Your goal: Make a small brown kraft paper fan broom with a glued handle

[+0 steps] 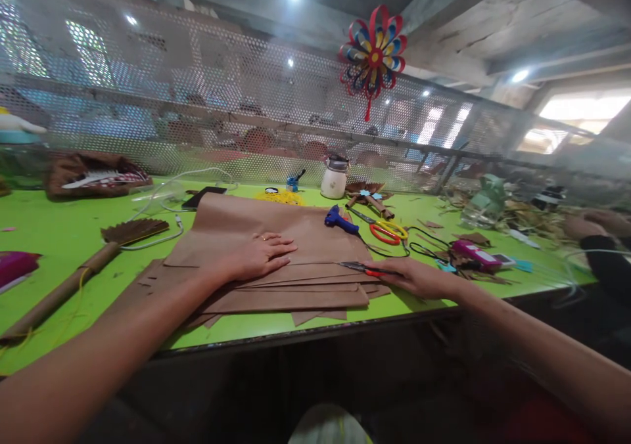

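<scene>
Brown kraft paper sheets (266, 224) lie in a loose stack near the table's front edge. My left hand (261, 257) rests flat on the top sheet, fingers stretched out, a ring on one of them. At the right edge of the paper, my right hand (419, 278) is closed around scissors (352, 266) with red and black handles. Their dark blades point left and lie along the lower part of the top sheet; my fingers hide most of the handles. A blue glue gun (341, 221) touches the paper's upper right side.
Scissors with orange and yellow handles (389, 229) lie beyond my right hand, near a black cord. Left is a brown paper stem (64, 286). A white jar (335, 177) stands at the back. Far right, another person's hand (584, 224) is by dry scraps. The green table (231, 333) ends close by.
</scene>
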Available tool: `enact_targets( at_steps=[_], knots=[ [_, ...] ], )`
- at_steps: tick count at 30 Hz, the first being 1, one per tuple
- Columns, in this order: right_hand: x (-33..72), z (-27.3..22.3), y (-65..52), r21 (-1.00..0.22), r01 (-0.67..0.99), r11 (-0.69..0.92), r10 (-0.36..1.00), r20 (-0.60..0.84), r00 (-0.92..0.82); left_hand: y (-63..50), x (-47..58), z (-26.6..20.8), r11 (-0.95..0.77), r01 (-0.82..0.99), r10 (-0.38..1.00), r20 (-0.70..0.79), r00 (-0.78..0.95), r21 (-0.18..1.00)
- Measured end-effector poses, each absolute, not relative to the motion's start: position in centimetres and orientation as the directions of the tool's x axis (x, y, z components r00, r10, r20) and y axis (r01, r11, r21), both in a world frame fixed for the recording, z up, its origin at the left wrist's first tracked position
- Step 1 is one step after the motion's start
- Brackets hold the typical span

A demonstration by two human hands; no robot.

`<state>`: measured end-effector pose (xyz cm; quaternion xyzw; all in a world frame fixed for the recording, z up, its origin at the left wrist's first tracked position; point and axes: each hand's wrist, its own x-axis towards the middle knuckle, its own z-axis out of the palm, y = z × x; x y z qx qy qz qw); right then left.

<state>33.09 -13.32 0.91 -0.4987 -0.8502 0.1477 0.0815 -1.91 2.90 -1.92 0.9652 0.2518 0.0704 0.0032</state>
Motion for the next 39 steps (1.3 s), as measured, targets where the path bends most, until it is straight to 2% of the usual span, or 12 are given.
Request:
enact_targets(
  at_steps=[10,19,27,39],
  knots=[
    [32.1,1.2,-13.1,-0.316,0.829,0.461,0.872,-0.013,-0.489,2.7,-1.8,-1.6,-0.876,0.482,0.481,0.113,0.869,0.019],
    [31.2,1.1,-13.1,-0.248,0.861,0.444,0.886,-0.020,-0.463,2.8,-1.9,-1.7,-0.893,0.444,0.449,0.122,0.885,0.069],
    [29.9,2.2,-13.1,-0.125,0.889,0.439,0.894,-0.036,-0.447,3.6,-2.2,-2.5,-0.899,0.431,0.438,0.149,0.886,0.078],
    [28.3,3.4,-13.3,0.044,0.903,0.427,0.904,-0.037,-0.425,2.1,-1.9,-1.3,-0.888,0.454,0.459,0.083,0.884,0.071]
  ],
)
